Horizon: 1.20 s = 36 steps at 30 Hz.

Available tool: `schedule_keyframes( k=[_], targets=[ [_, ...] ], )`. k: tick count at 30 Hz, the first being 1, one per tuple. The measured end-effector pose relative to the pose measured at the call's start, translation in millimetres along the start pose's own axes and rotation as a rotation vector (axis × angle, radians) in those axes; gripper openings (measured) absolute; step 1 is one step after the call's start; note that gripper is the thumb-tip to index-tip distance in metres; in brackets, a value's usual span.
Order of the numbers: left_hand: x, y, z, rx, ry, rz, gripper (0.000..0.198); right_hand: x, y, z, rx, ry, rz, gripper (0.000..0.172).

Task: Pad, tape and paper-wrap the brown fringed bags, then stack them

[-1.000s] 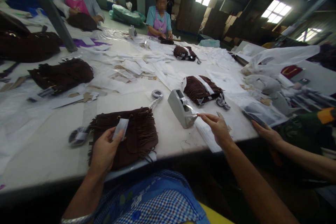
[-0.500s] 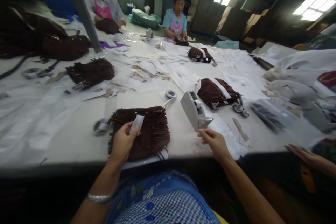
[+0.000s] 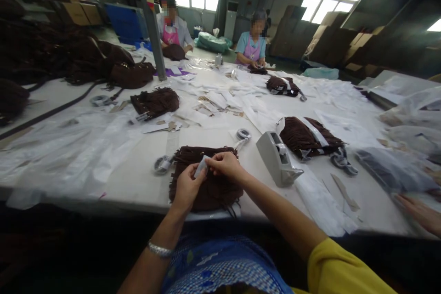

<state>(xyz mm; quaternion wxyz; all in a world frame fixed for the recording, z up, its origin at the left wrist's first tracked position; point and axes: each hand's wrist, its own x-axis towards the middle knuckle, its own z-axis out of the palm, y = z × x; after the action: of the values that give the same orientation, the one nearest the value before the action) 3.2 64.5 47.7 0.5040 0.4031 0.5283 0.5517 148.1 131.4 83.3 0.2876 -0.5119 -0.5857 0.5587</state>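
Observation:
A brown fringed bag [image 3: 206, 197] lies flat near the table's front edge. Over it, my left hand [image 3: 188, 186] pinches a small whitish strip [image 3: 201, 165] between thumb and fingers. My right hand [image 3: 225, 165] meets the upper end of that strip with its fingertips pressed together; anything thin between them is too small to make out. Wrapped strap ends, one on the left [image 3: 162, 164] and one on the right [image 3: 243, 135], stick out beside the bag. A grey tape dispenser [image 3: 274, 158] stands to the right of the bag.
Behind the dispenser lies another fringed bag [image 3: 306, 135] with a white band round it. Further brown bags [image 3: 155, 102] and plastic sheets [image 3: 79, 147] cover the left. A metal post [image 3: 153, 32] rises from the table. Two co-workers sit opposite; another person's hand [image 3: 418, 211] rests at right.
My right hand has moved left from the tape dispenser's front end to the strip in my left hand. The camera view has shifted, so the table appears further right and lower.

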Motion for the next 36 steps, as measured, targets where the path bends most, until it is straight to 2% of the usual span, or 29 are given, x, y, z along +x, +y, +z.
schedule_keyframes(
  k=[7,9,12,15,21,26,29,31,33,36],
  targets=[
    [-0.6,-0.5,-2.8,-0.054,-0.009,-0.025,0.046,2.8,4.6,-6.4,-0.116,-0.012,0.077,0.043],
    [-0.5,-0.3,-3.9,-0.078,-0.013,-0.038,0.046,2.2,6.8,-6.4,-0.063,-0.032,0.08,0.043],
    [0.7,-0.2,-6.4,-0.116,-0.026,-0.061,0.046,-0.3,11.2,-5.6,0.087,-0.131,0.052,0.038],
    [3.0,-0.7,-8.8,-0.147,-0.053,-0.088,0.046,-1.8,14.9,-3.1,0.11,-0.18,0.004,0.033],
    [6.8,-4.5,-9.5,-0.173,-0.082,-0.122,0.047,5.5,21.3,9.2,0.019,-0.079,-0.063,0.014],
    [6.2,-4.9,-7.7,-0.154,-0.081,-0.133,0.048,11.3,20.6,18.6,-0.059,-0.017,-0.057,0.015],
    [5.2,-3.0,-7.0,-0.144,-0.06,-0.128,0.054,5.4,12.4,17.9,-0.079,-0.037,-0.057,0.014],
    [4.4,-1.6,-6.7,-0.142,-0.037,-0.127,0.058,-7.4,6.1,7.5,-0.116,-0.058,-0.099,0.014],
    [3.8,-0.7,-6.3,-0.143,-0.017,-0.133,0.059,-27.5,2.8,-16.0,-0.218,0.014,-0.187,0.016],
    [3.9,-1.0,-5.7,-0.15,0.014,-0.144,0.059,-65.9,9.8,-76.7,-0.435,0.346,-0.275,0.023]
  ],
)
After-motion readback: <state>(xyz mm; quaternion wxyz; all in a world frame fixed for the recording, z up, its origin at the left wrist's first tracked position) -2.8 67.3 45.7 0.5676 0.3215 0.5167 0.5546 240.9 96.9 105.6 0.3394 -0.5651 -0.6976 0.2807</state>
